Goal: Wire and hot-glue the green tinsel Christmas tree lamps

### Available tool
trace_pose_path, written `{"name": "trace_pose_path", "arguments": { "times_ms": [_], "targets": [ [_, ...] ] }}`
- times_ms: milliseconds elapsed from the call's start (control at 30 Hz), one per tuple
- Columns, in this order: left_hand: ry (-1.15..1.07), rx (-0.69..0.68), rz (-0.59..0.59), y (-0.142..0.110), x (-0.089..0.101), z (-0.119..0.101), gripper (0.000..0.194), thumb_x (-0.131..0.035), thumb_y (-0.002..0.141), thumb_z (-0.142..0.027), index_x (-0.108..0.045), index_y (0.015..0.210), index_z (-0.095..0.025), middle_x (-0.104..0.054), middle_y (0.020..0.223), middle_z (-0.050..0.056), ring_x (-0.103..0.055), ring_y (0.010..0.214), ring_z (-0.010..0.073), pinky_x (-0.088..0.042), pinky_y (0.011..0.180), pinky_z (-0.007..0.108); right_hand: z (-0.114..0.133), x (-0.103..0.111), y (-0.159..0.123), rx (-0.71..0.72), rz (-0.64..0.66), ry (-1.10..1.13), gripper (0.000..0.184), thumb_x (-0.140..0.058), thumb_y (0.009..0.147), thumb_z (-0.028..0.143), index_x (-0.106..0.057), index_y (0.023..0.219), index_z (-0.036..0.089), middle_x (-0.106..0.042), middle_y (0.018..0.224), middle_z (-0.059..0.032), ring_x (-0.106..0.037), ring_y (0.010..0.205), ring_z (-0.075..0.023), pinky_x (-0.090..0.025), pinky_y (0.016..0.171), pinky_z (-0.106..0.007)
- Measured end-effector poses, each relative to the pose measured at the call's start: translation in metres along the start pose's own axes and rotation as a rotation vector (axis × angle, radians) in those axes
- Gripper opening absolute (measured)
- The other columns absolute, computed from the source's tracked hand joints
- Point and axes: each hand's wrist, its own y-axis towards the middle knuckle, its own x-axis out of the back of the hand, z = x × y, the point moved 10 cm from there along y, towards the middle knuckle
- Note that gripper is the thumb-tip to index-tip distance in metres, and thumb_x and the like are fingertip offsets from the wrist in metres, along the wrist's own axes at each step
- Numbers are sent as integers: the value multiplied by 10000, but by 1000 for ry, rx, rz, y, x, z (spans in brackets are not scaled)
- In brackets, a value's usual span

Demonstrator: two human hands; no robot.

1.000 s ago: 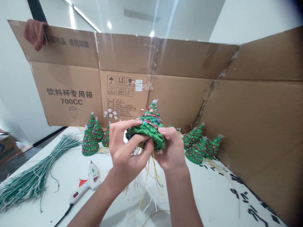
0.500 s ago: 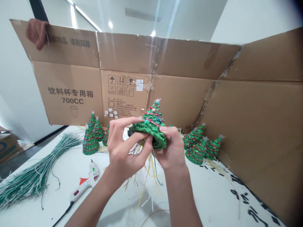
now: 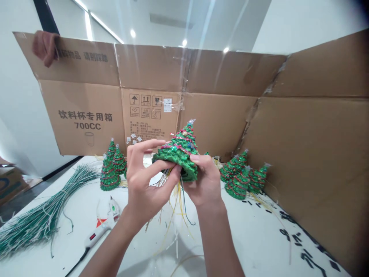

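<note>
Both hands hold a small green Christmas tree ornament (image 3: 180, 148) up over the table, tipped so its hollow underside partly shows. It has red garland, small coloured beads and a clear star on top. My left hand (image 3: 151, 179) is closed at the tree's left lower edge, thumb and fingertips pinched at the rim. My right hand (image 3: 206, 179) grips the right side, thumb on the green rim. Yellow, white and green strands (image 3: 181, 196) hang below the tree; whether they are fixed to it or lie behind it I cannot tell.
A white glue gun (image 3: 99, 231) lies on the white table (image 3: 242, 238), left of my arms. Beyond it spreads a bundle of green wires (image 3: 40, 215). More trees stand at left (image 3: 110, 169) and right (image 3: 240, 179). Cardboard walls (image 3: 225, 119) enclose the back and right.
The tree and both hands have shifted slightly left in view, and the camera has tilted a little. Both hands keep their hold on the tree.
</note>
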Motion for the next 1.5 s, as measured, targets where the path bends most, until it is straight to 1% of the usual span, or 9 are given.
{"name": "trace_pose_path", "arguments": {
  "times_ms": [167,333,467,533,700,800,900,1100,1500],
  "targets": [
    [-47,27,44,2,-4,3,109,-794,918,-140,-809,885,-243,-673,1339,90,-646,1259,284,-585,1003,509,1,2,1,7,-29,43,110,-825,683,271,-717,703,258,-774,761,32,-692,668,-161,-616,687,-269],
    [-25,46,38,2,-1,-1,111,-787,926,-161,-806,879,-259,-704,1304,78,-661,1230,258,-571,1030,482,7,4,5,38,-57,38,75,-782,694,250,-712,694,277,-775,730,25,-767,800,-227,-655,798,-338],
    [1,69,30,5,13,10,84,-749,966,-213,-797,901,-239,-727,1133,71,-696,1060,200,-592,942,398,16,11,10,91,-74,-3,116,-761,702,228,-673,642,274,-725,658,54,-707,639,-170,-649,790,-332],
    [107,143,89,5,25,39,155,-711,1002,-294,-783,888,-218,-736,975,46,-700,909,165,-586,851,334,22,16,11,135,-80,-13,193,-759,704,212,-618,588,275,-663,605,69,-666,589,-140,-632,732,-296],
    [580,571,369,-29,84,182,358,-626,1022,-464,-773,830,-200,-776,841,18,-697,766,176,-548,771,307,35,35,12,192,-156,-13,380,-778,673,217,-461,472,279,-645,616,45,-678,648,-168,-626,673,-296],
    [773,794,577,-80,121,263,313,-701,1019,-442,-773,924,-153,-765,870,27,-732,849,207,-594,848,371,40,44,10,203,-204,6,299,-777,680,207,-547,506,287,-670,636,49,-674,640,-165,-620,684,-303],
    [923,959,797,-142,145,315,308,-734,1029,-424,-724,1165,-148,-750,1135,69,-740,1003,223,-638,904,418,43,44,8,201,-189,10,175,-786,701,210,-662,600,281,-688,651,60,-671,620,-141,-606,687,-287],
    [1113,1002,1036,-218,164,347,369,-713,1045,-402,-677,1327,-166,-699,1340,114,-715,1168,266,-632,995,487,47,40,5,202,-129,-15,156,-797,713,220,-677,635,282,-718,681,63,-688,615,-145,-620,683,-301],
    [1169,972,1203,-238,170,367,388,-708,1047,-417,-671,1343,-168,-697,1350,118,-713,1180,271,-629,1003,495,48,44,4,178,-166,15,128,-810,696,213,-697,662,264,-740,745,59,-717,704,-113,-605,660,-226]
  ]
}}
